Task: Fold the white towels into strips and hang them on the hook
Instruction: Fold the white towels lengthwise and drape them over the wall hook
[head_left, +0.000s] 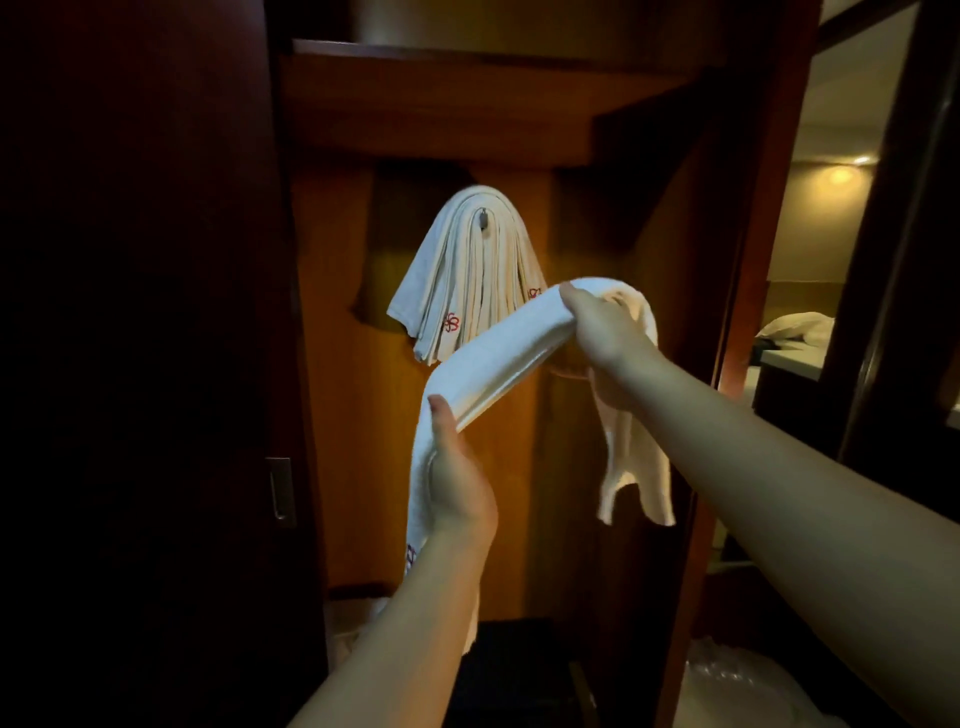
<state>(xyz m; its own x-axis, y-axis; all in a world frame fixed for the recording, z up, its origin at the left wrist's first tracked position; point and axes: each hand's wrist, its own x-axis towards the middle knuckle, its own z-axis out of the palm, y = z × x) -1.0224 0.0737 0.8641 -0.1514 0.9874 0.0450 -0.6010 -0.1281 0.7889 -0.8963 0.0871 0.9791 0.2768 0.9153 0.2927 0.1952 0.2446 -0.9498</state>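
A white towel folded into a long strip (498, 358) stretches between my two hands in front of an open wooden wardrobe. My left hand (457, 478) grips its lower left part, and the end hangs down past my wrist. My right hand (597, 325) grips it higher up on the right, with the other end drooping behind my forearm. Above and behind, several folded white towels with red logos (467, 280) hang draped over a small metal hook (483, 218) on the wardrobe's back panel.
A wooden shelf (467, 104) spans the wardrobe above the hook. A dark sliding door with a metal handle (280, 488) stands at the left. To the right a doorway opens on a lit room with a bed (795, 332). Pale plastic (737, 691) lies on the floor at lower right.
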